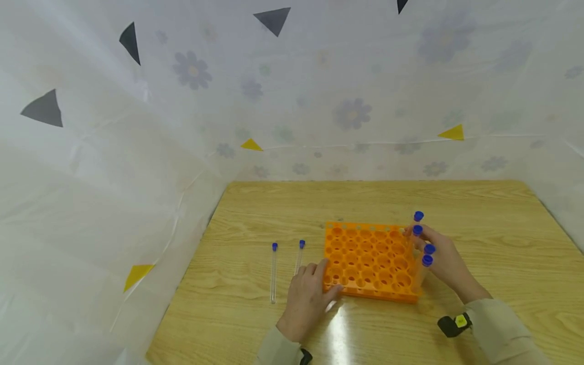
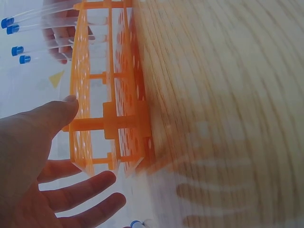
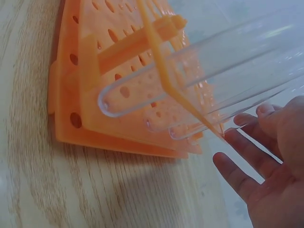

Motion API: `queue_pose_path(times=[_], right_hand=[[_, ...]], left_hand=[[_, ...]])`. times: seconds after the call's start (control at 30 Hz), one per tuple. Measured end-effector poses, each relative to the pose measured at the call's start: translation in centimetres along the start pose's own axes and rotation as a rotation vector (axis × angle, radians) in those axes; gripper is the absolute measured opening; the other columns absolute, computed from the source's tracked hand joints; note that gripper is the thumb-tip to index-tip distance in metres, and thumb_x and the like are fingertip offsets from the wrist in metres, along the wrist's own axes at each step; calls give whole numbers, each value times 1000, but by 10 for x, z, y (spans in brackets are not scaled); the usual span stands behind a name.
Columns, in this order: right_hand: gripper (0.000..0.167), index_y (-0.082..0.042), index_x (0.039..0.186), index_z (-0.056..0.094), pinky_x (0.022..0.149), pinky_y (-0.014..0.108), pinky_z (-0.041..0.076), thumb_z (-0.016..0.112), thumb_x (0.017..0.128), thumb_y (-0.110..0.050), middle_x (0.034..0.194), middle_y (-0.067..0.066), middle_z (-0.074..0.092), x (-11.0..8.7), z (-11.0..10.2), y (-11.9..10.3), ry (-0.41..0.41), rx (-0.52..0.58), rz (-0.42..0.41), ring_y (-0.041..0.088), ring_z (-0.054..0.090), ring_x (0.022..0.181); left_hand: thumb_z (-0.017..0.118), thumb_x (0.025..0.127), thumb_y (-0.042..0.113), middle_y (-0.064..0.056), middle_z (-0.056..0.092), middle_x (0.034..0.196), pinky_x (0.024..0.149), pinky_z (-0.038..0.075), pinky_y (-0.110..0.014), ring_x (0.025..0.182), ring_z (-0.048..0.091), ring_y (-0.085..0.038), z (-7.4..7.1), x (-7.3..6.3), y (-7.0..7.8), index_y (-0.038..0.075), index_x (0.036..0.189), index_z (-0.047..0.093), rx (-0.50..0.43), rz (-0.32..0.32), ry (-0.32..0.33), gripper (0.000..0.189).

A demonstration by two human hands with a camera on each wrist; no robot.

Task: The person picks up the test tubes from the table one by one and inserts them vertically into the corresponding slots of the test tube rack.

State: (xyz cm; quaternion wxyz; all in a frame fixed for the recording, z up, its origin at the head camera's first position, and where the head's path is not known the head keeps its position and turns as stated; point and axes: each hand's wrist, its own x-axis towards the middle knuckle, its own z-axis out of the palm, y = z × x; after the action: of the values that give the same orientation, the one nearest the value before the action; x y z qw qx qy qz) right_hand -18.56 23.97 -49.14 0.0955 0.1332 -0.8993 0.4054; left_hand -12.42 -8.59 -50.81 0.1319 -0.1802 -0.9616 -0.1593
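An orange test tube rack (image 1: 365, 261) with rows of round holes stands on the table. Around its front left corner lies my left hand (image 1: 306, 296): the thumb touches the front edge, and the fingers stretch loosely past the left end. Several clear test tubes with blue caps (image 1: 429, 249) stand tilted along the rack's right end. There my right hand (image 1: 442, 256) pinches a test tube between thumb and index finger, its other fingers loosely spread in the right wrist view. Rounded tube bottoms (image 3: 110, 105) show below the rack's upper plate.
Left of the rack, a capped test tube (image 1: 274, 274) lies on the wooden table (image 1: 255, 213). Another test tube (image 1: 299, 256) lies beside it, partly hidden by my left hand. White sheeting (image 1: 310, 91) with flowers and triangles encloses the table's back and sides.
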Motion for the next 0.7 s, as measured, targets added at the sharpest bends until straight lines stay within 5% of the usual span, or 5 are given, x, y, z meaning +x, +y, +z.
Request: queue_pose_path(times=[0.13,0.3,0.4,0.53,0.7], right_hand=[[25,-8,124,60,75,19,51,45,106,-17,117,20,69,-1,-1,1,-21,-29,35,33,64,104],[34,-2,134,54,74,26,55,46,105,-19,121,27,65,-5,-3,2,-27,-15,67,42,64,107],[36,-2,137,52,71,20,53,48,105,-18,123,28,64,-10,-4,3,-20,23,82,16,67,103],[37,-1,140,49,73,12,51,45,104,-12,130,26,59,-19,-6,5,-25,84,97,-20,48,101],[38,1,141,46,78,1,41,41,104,-6,136,26,55,-32,-8,4,-14,58,93,-27,38,102]], left_hand=[[65,89,56,-5,70,107,70,53,-31,88,63,-19,0,0,-1,12,136,56,9,13,14,65],[65,89,56,-5,70,107,71,53,-31,88,63,-19,0,-1,0,12,136,56,9,13,16,65],[64,90,56,-5,69,108,72,54,-32,90,63,-19,-1,-1,0,13,136,56,5,3,4,65],[64,90,56,-5,69,109,73,54,-32,90,63,-19,-2,0,1,13,137,55,7,-5,-8,65],[65,89,56,-5,70,108,71,53,-31,89,63,-19,-2,0,1,13,136,56,17,-4,-3,65]])
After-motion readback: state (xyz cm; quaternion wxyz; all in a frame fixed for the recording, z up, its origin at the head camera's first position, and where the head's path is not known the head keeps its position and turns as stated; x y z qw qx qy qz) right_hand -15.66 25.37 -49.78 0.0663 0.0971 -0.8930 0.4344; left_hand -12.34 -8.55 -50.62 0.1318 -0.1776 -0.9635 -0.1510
